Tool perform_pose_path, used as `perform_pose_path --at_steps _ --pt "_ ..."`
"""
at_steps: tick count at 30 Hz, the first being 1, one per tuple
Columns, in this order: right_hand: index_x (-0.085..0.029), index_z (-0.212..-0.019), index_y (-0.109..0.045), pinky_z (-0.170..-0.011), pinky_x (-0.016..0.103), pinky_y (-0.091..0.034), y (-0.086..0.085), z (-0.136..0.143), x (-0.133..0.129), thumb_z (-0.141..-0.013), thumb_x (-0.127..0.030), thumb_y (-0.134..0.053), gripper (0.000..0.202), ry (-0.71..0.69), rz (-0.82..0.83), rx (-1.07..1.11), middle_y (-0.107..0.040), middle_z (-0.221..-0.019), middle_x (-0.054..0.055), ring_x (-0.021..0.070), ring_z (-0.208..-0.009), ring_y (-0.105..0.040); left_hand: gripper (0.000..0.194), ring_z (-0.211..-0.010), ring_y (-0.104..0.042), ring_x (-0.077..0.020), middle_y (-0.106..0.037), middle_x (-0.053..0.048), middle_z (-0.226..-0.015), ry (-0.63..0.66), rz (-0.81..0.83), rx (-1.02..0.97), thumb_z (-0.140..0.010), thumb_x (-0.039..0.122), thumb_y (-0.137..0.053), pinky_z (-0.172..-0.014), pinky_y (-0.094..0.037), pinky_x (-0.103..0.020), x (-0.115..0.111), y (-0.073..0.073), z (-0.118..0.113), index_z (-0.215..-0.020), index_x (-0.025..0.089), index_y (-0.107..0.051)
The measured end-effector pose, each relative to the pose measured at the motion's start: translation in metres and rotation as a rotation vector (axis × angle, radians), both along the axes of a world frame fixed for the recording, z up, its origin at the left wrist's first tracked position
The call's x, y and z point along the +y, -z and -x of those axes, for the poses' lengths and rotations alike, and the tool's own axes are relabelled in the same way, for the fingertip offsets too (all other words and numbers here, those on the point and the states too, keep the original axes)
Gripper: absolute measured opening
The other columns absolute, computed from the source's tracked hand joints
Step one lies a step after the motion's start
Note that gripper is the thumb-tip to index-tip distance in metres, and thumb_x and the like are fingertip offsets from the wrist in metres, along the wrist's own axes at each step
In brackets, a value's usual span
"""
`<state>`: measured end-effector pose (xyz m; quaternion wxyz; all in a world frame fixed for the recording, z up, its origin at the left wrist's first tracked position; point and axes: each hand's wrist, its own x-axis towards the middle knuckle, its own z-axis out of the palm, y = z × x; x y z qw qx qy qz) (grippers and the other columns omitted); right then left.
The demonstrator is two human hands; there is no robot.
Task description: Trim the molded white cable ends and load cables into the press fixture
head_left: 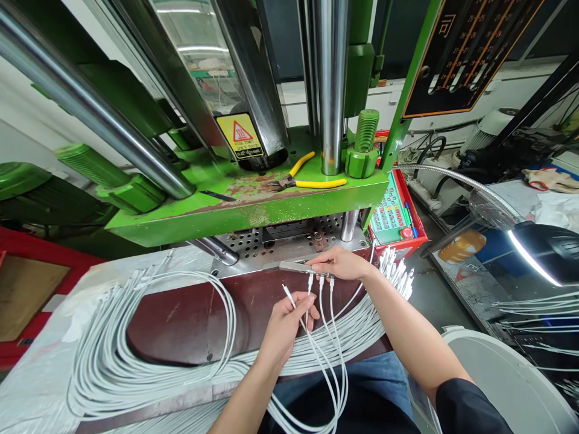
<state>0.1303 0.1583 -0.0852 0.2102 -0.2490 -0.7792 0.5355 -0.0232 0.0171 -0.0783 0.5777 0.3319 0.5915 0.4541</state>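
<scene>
Mould plate and cables observed in front of the green press (253,217). The slim metal mould plate (296,267) is grasped at its right end by the right hand (339,263), with the fingers laid over its top; the plate projects leftward from the fingertips, just in front of the press's perforated steel bed (246,246). Three white cables with connector ends (321,282) are seen at the near edge of the plate, directly beneath the right hand. A white cable end (287,293) is pinched by the left hand (292,319), its tip pointing up and away to the left of the fingers, near the plate but apart from it. The left hand is positioned nearer the wearer than the plate. Before the press, a large looped bundle of white cables (108,361) is spread over the dark red board (181,322), curled at the left and ending in gathered connectors (398,274) at the right. On the press ledge, yellow-handled cutters (316,183) are noted, handles spread, to the right of a yellow high-temperature warning label (240,137). A red control box (409,244) is located at the press's right.
</scene>
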Motion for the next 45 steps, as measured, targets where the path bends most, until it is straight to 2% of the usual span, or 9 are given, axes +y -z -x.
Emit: perform_pose_path --at_steps 5,11,14,18,21,25,31,39,45 --pt "-0.012 -0.117 -0.066 -0.085 0.033 -0.049 0.003 0.003 -0.001 -0.088 -0.04 -0.055 0.042 0.014 0.011 -0.011 -0.074 -0.089 0.007 0.0198 -0.088 -0.066 0.025 -0.041 -0.046 -0.0075 -0.063 -0.001 -0.057 -0.078 0.0 0.017 -0.073 0.037 -0.071 -0.047 -0.034 -0.022 0.003 -0.001 0.001 -0.075 0.013 -0.065" --pt "-0.013 -0.118 -0.066 -0.09 0.035 -0.047 0.005 0.004 -0.001 -0.087 -0.043 -0.055 0.044 0.036 0.027 0.005 -0.074 -0.09 0.006 0.0213 -0.094 -0.065 0.028 -0.045 -0.051 -0.0085 -0.067 -0.004 -0.063 -0.087 -0.011 -0.014 -0.072 0.038 -0.072 -0.048 -0.04 -0.023 0.008 0.001 -0.001 -0.077 0.011 -0.066" --pt "-0.014 -0.117 -0.066 -0.088 0.034 -0.048 0.003 0.001 0.002 -0.086 -0.043 -0.056 0.044 0.022 0.052 0.002 -0.074 -0.093 0.006 0.0208 -0.091 -0.065 0.03 -0.055 -0.06 -0.0125 -0.07 -0.006 -0.071 -0.129 0.021 -0.144 -0.07 0.037 -0.075 -0.056 -0.048 -0.026 0.007 0.001 -0.001 -0.085 0.013 -0.064" --pt "-0.015 -0.116 -0.067 -0.085 0.033 -0.048 0.002 -0.003 0.004 -0.085 -0.043 -0.057 0.043 0.049 0.055 -0.013 -0.074 -0.093 0.006 0.0197 -0.089 -0.065 0.029 -0.068 -0.066 -0.0164 -0.07 -0.006 -0.075 -0.208 0.027 -0.253 -0.065 0.033 -0.08 -0.068 -0.052 -0.029 0.001 0.0 0.003 -0.077 0.014 -0.062" --pt "-0.015 -0.116 -0.067 -0.085 0.034 -0.048 0.002 -0.003 0.004 -0.085 -0.046 -0.056 0.045 0.027 0.057 -0.003 -0.074 -0.087 0.005 0.0194 -0.087 -0.065 0.029 -0.054 -0.059 -0.0099 -0.068 -0.005 -0.07 -0.217 0.004 -0.155 -0.066 0.036 -0.079 -0.056 -0.047 -0.023 -0.003 0.0 0.008 -0.076 0.011 -0.066" --pt "-0.012 -0.117 -0.066 -0.083 0.034 -0.048 -0.001 -0.002 0.001 -0.085 -0.049 -0.055 0.05 -0.006 0.058 -0.002 -0.074 -0.084 0.007 0.0205 -0.086 -0.065 0.034 -0.04 -0.041 -0.0032 -0.062 -0.001 -0.06 -0.177 0.012 -0.111 -0.067 0.039 -0.077 -0.04 -0.03 -0.018 -0.006 -0.003 0.013 -0.082 0.009 -0.071" --pt "-0.012 -0.117 -0.066 -0.082 0.032 -0.049 -0.007 -0.002 -0.002 -0.085 -0.052 -0.054 0.052 -0.047 0.048 0.013 -0.073 -0.086 0.008 0.0203 -0.088 -0.065 0.033 -0.039 -0.039 -0.0027 -0.057 0.0 -0.057 -0.129 0.041 -0.164 -0.066 0.039 -0.078 -0.04 -0.025 -0.018 -0.002 -0.007 0.013 -0.08 0.01 -0.071" --pt "-0.01 -0.119 -0.065 -0.086 0.033 -0.048 -0.006 -0.002 -0.002 -0.087 -0.048 -0.053 0.051 -0.03 0.024 -0.028 -0.074 -0.086 0.007 0.0208 -0.089 -0.065 0.034 -0.038 -0.038 -0.0032 -0.055 0.001 -0.054 -0.171 0.05 -0.151 -0.062 0.038 -0.079 -0.04 -0.024 -0.019 0.004 -0.008 0.012 -0.077 0.009 -0.069" --pt "-0.012 -0.119 -0.065 -0.086 0.033 -0.049 -0.004 -0.002 -0.001 -0.086 -0.047 -0.054 0.049 -0.019 -0.015 -0.05 -0.073 -0.098 0.008 0.0215 -0.091 -0.065 0.032 -0.038 -0.037 -0.0036 -0.055 0.002 -0.054 -0.137 0.029 -0.14 -0.063 0.037 -0.077 -0.039 -0.024 -0.019 0.007 -0.017 0.008 -0.075 0.009 -0.068"
